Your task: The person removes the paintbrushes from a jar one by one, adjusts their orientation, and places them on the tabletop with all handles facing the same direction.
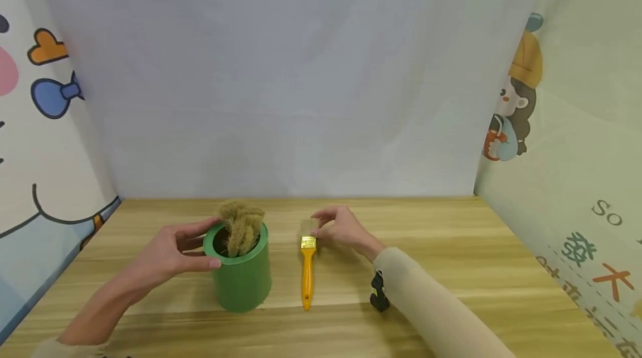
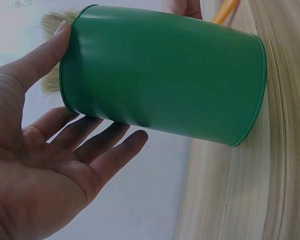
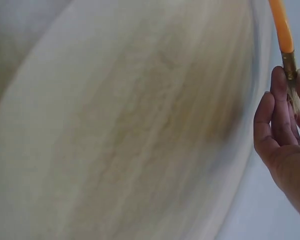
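A green cylindrical pot (image 1: 243, 285) stands on the wooden table, with beige, bristly dried-grass tufts (image 1: 243, 230) rising from its dark opening. My left hand (image 1: 173, 252) holds the pot near its top, thumb at the near side of the rim and fingers behind. In the left wrist view the fingers (image 2: 112, 152) curve along the pot's green wall (image 2: 165, 75). To the right lies a paintbrush (image 1: 307, 274) with a yellow-orange handle pointing toward me and a gold ferrule. My right hand (image 1: 343, 231) pinches its pale bristles (image 3: 294, 100) between thumb and fingers.
The wood-grain table (image 1: 426, 235) reaches back to a plain grey-white cloth (image 1: 301, 96). Printed cloths with cartoon figures hang at the left (image 1: 60, 151) and right (image 1: 567, 151). A black strap piece (image 1: 379, 294) hangs below the right sleeve.
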Action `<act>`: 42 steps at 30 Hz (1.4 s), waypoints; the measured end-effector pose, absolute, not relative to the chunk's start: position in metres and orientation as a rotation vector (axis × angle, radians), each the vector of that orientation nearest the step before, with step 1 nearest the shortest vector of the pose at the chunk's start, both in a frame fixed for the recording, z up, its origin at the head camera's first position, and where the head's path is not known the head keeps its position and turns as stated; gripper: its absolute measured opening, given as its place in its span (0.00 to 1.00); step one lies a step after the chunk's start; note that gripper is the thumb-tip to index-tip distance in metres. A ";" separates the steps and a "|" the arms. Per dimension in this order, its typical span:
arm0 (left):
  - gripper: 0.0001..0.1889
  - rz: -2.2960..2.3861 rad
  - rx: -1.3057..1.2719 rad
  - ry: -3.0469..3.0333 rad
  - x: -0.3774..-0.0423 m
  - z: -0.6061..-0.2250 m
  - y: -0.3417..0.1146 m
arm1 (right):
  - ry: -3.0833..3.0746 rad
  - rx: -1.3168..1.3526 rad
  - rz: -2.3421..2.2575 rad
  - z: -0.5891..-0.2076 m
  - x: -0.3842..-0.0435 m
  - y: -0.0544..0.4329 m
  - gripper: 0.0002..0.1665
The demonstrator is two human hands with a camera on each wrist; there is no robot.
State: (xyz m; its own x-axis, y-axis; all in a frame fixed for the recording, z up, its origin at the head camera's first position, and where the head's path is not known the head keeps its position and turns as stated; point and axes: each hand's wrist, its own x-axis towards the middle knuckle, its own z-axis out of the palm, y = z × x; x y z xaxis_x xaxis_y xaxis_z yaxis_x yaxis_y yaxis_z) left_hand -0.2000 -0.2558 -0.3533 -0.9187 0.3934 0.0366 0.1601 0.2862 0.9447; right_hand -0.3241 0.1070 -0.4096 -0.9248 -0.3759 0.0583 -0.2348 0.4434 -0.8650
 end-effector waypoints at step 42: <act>0.47 1.664 0.506 2.355 -0.201 -0.353 -0.257 | 2.634 -0.648 -1.238 -0.417 -0.330 0.100 0.21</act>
State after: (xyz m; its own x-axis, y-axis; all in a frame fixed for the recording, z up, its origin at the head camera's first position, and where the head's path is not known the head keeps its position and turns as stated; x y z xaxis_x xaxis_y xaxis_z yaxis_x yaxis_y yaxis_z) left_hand -0.2006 -0.2568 -0.3535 -0.9183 0.3952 0.0234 0.1541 0.3024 0.9406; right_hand -0.3299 0.1000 -0.4166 -0.8934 -0.4476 0.0389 -0.3157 0.5637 -0.7632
